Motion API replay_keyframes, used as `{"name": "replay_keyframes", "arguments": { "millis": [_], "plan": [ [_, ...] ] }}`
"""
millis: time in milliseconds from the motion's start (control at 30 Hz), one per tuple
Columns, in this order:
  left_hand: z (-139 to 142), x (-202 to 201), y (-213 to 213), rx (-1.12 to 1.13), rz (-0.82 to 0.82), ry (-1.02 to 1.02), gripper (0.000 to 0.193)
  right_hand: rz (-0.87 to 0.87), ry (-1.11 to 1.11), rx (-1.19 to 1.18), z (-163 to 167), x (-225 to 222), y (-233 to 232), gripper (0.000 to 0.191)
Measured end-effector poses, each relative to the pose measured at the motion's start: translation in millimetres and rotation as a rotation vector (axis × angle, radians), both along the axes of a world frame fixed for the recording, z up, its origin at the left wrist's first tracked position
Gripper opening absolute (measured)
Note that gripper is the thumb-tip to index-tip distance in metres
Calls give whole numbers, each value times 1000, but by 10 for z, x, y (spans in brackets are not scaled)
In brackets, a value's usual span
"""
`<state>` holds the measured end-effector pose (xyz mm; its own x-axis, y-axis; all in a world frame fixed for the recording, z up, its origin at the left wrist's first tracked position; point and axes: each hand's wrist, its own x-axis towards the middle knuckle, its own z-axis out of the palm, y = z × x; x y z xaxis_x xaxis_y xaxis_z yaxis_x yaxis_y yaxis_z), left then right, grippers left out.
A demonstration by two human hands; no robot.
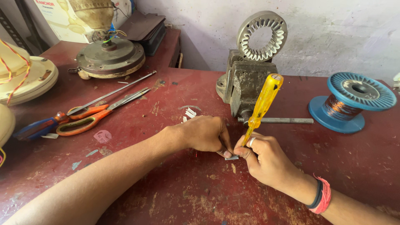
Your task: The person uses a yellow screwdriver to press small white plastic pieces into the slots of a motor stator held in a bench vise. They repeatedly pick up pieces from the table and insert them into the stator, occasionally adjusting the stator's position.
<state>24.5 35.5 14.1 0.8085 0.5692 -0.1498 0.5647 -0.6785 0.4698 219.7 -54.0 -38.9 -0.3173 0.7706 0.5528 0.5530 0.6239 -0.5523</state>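
While both hands meet low on the worn red bench (175, 183), just in front of the grey vise (248, 85), they work on one small slip of pale paper (232, 157) that lies flat on the surface. The left hand (205, 134) rests knuckles up, its fingers (224, 149) curled and pressed together onto the near edge of the slip. The right hand (262, 157) touches the slip from the other side, thumb and forefinger pinching it, while the rest of the fingers are closed around the shaft of a screwdriver with a clear yellow handle (264, 101). That handle stands tilted up and away, crossing in front of the vise. A red and dark band (320, 196) sits on the right wrist.

Clamped in the top of the vise is a round metal stator ring (262, 36) with pale slot liners. The vise's steel handle bar (283, 120) lies along the bench at its foot. More white paper snippets (190, 113) lie just left of the vise. Well left of the vise are orange-handled scissors (102, 114) and a long-shafted screwdriver with a blue and orange handle (37, 128). Behind and left of the vise sits a dusty fan motor housing (110, 56). Right of the vise stands a blue spool of copper wire (352, 102)
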Motion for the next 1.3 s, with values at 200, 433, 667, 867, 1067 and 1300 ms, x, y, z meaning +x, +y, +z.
{"name": "replay_keyframes", "arguments": {
  "millis": [200, 433, 667, 867, 1067, 1300],
  "plan": [
    [-5, -7, -16, 8, -2, -17, 21, -12, 23, -49, -35, 4, -29, 9],
    [4, 58, -69, 31, 49, -34, 20, -177, 380, -353, -119, 97, 88, 16],
    [125, 127, -274, 242, 16, 75, 14, -237, 257, -403, -130, 116, 65, 13],
    [83, 161, -753, 612, -191, 325, 16, -290, 262, -349, -87, 139, 82, 11],
    [171, 83, -901, 631, -214, 234, 21, -252, 330, -389, -113, 152, 71, 12],
    [358, -42, -847, 333, -262, 501, 42, -250, 307, -383, -81, 145, 67, 12]
  ]
}}
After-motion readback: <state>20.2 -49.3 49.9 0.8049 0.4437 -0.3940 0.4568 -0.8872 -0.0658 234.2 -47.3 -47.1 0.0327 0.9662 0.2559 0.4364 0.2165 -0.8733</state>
